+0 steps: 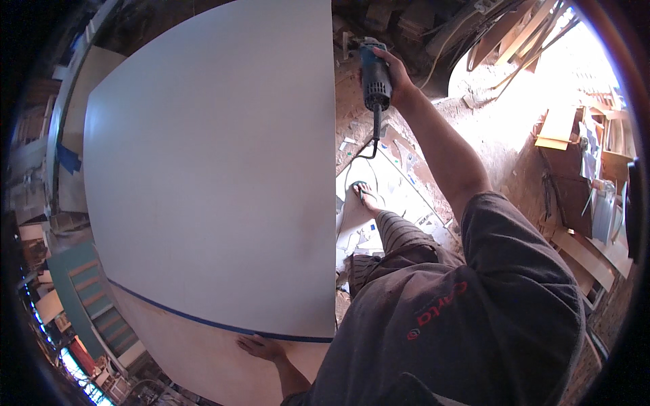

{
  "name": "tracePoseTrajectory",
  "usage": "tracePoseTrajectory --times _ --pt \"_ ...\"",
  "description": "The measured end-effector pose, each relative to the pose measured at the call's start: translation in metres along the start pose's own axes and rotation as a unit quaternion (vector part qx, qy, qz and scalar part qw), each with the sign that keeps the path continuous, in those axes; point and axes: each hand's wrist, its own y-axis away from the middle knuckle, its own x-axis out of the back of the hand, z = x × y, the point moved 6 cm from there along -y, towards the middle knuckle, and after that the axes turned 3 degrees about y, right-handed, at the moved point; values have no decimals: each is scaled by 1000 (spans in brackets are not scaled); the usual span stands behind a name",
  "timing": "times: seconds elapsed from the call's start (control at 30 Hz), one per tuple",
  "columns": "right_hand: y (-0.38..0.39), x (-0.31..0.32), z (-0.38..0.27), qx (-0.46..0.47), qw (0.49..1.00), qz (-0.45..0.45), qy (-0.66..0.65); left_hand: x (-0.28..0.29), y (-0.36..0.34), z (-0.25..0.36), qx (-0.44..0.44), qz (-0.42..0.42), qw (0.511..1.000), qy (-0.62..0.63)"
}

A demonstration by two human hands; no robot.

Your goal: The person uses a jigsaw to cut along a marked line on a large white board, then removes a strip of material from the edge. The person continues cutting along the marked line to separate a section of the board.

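In my right hand is a corded power tool with a blue and black body, which looks like a trim router. My fingers wrap round its body, just off the right edge of a large white panel. A pale metal part at its far end is partly in shadow, and whether it touches the panel I cannot tell. Its black cord hangs toward the floor. My left hand lies flat with fingers spread on a tan board surface, close to the dark blue strip along the panel's near edge.
White sheet scraps lie on the floor under my sandalled foot. Wood offcuts are piled at the right, and long strips lean at the far right. A green panel with a slatted frame stands at the left.
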Motion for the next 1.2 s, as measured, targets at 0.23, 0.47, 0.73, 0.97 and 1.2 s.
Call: tracePoseTrajectory --times 0.23,0.47,0.73,0.97,1.2 --pt "79 65 33 27 992 30 -122 0 3 -1 38 0 999 34" --pt "208 135 49 70 981 60 -169 -18 8 -31 26 31 998 50" --pt "271 193 32 122 976 73 -163 78 -32 66 100 222 949 200" --pt "229 224 3 86 978 64 -178 79 -143 405 -194 84 942 261" --pt "185 258 -25 29 985 115 -129 8 -260 670 -340 32 905 254"
